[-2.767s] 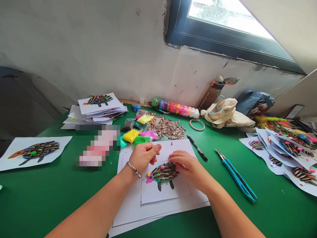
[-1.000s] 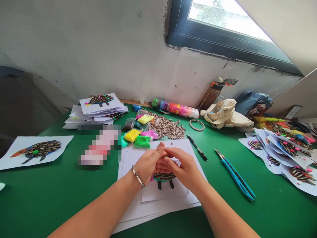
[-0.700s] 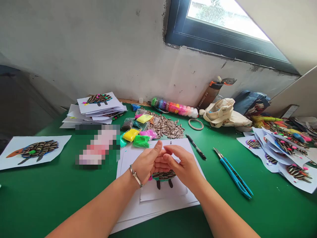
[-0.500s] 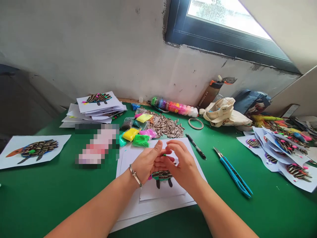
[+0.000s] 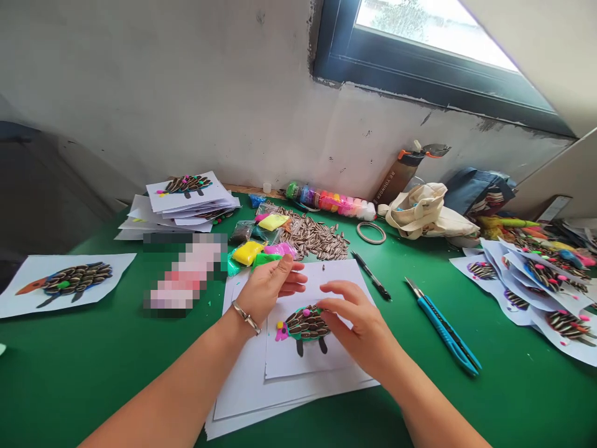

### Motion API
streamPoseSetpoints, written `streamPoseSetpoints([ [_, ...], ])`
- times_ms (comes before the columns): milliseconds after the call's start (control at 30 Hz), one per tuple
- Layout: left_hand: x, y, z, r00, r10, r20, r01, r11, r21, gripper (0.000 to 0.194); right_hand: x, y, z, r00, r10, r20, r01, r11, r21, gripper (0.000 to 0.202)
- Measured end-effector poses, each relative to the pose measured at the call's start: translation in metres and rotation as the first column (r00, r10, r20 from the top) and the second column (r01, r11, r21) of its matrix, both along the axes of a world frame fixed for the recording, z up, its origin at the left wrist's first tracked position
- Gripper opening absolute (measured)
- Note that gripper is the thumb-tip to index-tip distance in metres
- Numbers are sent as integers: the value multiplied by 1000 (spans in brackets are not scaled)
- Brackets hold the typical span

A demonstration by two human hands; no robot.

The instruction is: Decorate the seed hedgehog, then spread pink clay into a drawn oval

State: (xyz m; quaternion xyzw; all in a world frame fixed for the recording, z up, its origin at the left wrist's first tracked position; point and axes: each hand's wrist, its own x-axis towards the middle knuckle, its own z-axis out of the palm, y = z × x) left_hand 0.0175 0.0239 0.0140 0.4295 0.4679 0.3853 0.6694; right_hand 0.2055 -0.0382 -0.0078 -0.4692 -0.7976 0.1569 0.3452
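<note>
A sunflower-seed hedgehog picture (image 5: 305,326) lies on white sheets in front of me, with a pink clay face, a yellow nose, a pink dot and dark legs. My right hand (image 5: 357,317) is over its back end, thumb and forefinger pinched on a small green clay ball (image 5: 319,309) at the seeds; the other fingers are raised. To the upper left of the picture, my left hand (image 5: 265,286) hovers with fingers stretched out and holds nothing. A bracelet (image 5: 247,317) circles the left wrist. Part of the hedgehog's rear is hidden behind my right hand.
Beyond the paper lie clay packets (image 5: 247,252) and loose sunflower seeds (image 5: 321,236). A black pen (image 5: 372,275) and a blue craft knife (image 5: 443,326) lie on the right. Finished pictures are stacked at left (image 5: 186,202) and right (image 5: 536,286). A tape roll (image 5: 371,233) sits farther back.
My hands have come apart: the left moved up and left off the picture, and the right lowered its fingertips to the hedgehog's back. The green ball went from between the palms to the right fingertips.
</note>
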Motion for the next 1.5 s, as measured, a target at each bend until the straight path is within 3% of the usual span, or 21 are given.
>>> streamPoseSetpoints([
  [167,1,2,-5,999,-9,-40,9,1000,14,57,-5,-11,-10,995,69,79,-70,997,16,26],
  [467,4,2,-6,998,-21,-63,22,1000,18,55,1,-10,-10,988,18,152,-24,999,37,25],
  [767,4,2,-8,997,-11,-72,12,1000,15,56,2,-12,-15,968,66,244,-61,998,-28,28],
  [1100,5,2,-8,998,-3,-66,4,1000,24,52,9,-8,-13,979,68,192,-69,998,-3,25],
  [1500,5,2,-8,997,-1,-72,2,1000,19,49,4,-9,-9,966,61,251,-56,998,-28,18],
])
